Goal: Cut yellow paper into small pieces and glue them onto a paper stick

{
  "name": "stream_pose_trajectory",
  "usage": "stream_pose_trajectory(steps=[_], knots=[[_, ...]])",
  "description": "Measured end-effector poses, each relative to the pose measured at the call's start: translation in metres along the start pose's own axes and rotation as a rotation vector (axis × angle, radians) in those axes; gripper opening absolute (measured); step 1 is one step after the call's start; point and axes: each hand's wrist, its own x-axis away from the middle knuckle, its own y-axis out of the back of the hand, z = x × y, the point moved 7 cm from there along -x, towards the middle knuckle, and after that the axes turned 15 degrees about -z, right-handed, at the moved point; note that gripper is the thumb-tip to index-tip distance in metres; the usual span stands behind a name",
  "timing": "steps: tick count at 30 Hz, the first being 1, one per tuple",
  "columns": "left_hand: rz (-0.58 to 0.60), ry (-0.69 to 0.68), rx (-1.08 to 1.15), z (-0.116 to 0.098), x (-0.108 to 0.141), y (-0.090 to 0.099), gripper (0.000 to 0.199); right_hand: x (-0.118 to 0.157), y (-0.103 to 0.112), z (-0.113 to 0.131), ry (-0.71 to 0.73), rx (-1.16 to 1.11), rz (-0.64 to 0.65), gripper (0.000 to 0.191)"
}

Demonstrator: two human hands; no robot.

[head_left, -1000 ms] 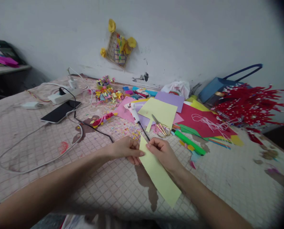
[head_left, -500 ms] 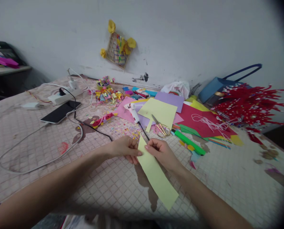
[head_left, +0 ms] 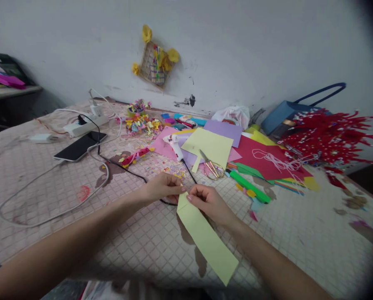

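Observation:
A long pale yellow paper strip [head_left: 207, 235] slants down toward the table's near edge, its far end folded over with a crease showing. My left hand [head_left: 164, 186] pinches that far end at its left corner between thumb and fingers. Close beside it, my right hand [head_left: 209, 202] grips the strip's right edge, thumb on top and fingers curled beneath. Beyond my hands lie a white glue gun [head_left: 174, 147] with a black cord and gold-handled scissors [head_left: 214, 170], partly on a pale yellow sheet [head_left: 212, 143].
Left of my arms are a phone [head_left: 80, 146], a white power strip [head_left: 85, 126] and looping cables. Behind are paper scraps [head_left: 142, 124]. To the right are a green glue-stick-like tube [head_left: 249, 186], red paper [head_left: 261, 160], white string [head_left: 285, 164], red fuzzy stems [head_left: 327, 139] and a blue bag [head_left: 280, 116].
The strip's far end has been folded down over itself, where its pointed corner stood up before. Its near end has shifted slightly right and closer. Both hands keep their grip.

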Motion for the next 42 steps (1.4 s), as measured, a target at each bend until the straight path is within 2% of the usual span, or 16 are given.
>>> stream_pose_trajectory(steps=[8, 20, 27, 34, 39, 42], knots=[[0.017, 0.013, 0.030, -0.0002, 0.0001, 0.0015, 0.027, -0.0020, -0.0009, -0.0007, 0.022, 0.011, 0.006, 0.022], [-0.033, 0.028, -0.040, 0.0051, -0.0040, 0.0060, 0.030, -0.0006, -0.0024, -0.0029, -0.017, -0.015, 0.029, 0.021], [-0.064, 0.073, -0.023, 0.0045, -0.0016, 0.0059, 0.029, -0.0007, -0.0027, -0.0018, 0.012, 0.006, 0.034, 0.018], [-0.036, 0.145, 0.078, 0.0025, 0.0020, 0.0025, 0.054, -0.0014, -0.0024, -0.0028, 0.028, 0.026, 0.015, 0.021], [-0.001, 0.069, -0.040, -0.0005, 0.0022, 0.0028, 0.038, -0.0012, -0.0031, -0.0036, 0.028, 0.010, 0.029, 0.020], [-0.033, 0.033, -0.059, -0.0013, 0.0009, 0.0049, 0.033, -0.0008, -0.0038, -0.0048, 0.006, -0.003, 0.039, 0.020]])
